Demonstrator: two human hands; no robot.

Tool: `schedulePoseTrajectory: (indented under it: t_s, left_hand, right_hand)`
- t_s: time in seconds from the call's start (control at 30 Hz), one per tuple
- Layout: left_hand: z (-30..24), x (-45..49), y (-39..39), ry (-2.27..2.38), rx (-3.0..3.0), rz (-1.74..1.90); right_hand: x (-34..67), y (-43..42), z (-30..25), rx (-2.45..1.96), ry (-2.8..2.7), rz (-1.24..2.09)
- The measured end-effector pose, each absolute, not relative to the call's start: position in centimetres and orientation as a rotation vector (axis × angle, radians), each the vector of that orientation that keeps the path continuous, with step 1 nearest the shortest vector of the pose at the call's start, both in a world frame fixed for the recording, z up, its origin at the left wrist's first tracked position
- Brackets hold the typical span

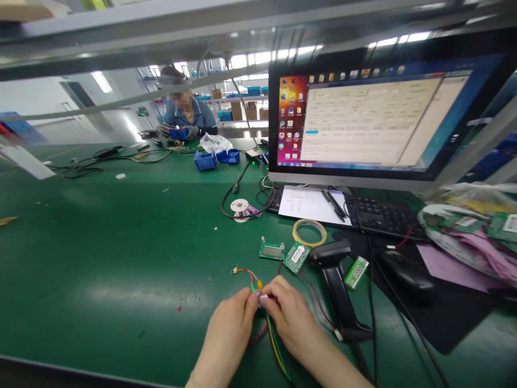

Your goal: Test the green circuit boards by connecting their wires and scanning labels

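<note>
My left hand (231, 326) and my right hand (294, 318) meet near the front of the green table. Both are closed in a pinch on a small white piece, apparently a connector, mostly covered by the fingers. Thin red and yellow wires (247, 270) run out ahead of the hands to a small plug (235, 270). Yellow and green wires (276, 345) trail from below the fingers towards me. Just beyond lie a green circuit board with a small display (271, 250) and a second board with a white label (297, 258), from which a red-and-black lead runs to a white plug (338, 335).
A black barcode scanner (335, 291), a green battery (356, 273) and a mouse (407, 275) are to the right. Ahead are yellow tape (309, 233), a solder spool (239, 209), a keyboard (383, 215) and a monitor (363, 118). Another person (189, 116) sits across, behind blue bins (205, 160).
</note>
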State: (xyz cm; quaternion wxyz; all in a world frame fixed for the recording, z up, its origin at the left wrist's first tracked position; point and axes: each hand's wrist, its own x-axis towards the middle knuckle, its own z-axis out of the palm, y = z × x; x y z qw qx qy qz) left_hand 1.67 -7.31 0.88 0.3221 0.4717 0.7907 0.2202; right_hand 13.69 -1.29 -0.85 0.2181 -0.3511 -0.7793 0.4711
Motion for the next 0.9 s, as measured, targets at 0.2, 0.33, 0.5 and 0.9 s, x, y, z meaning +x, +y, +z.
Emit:
schedulePoseTrajectory:
  t_s: [0.2,0.33,0.5,0.9]
  left_hand:
    - [-0.7,4.4,-7.6,1.157,0.22,1.553]
    - [-0.9,5.4,-7.2,1.021,-0.046,1.795]
    - [-1.2,4.6,-6.8,0.875,-0.138,1.791]
    - [-1.2,3.9,-5.6,0.669,-0.288,1.859]
  right_hand:
    - [12.5,-3.8,-2.1,-0.888,-1.71,1.674]
    - [11.6,-3.6,-2.2,-0.771,-1.382,1.99]
    - [11.3,-3.1,-1.7,-0.657,-1.038,2.225]
    - [9.1,-1.6,-2.4,-0.927,-0.363,2.01]
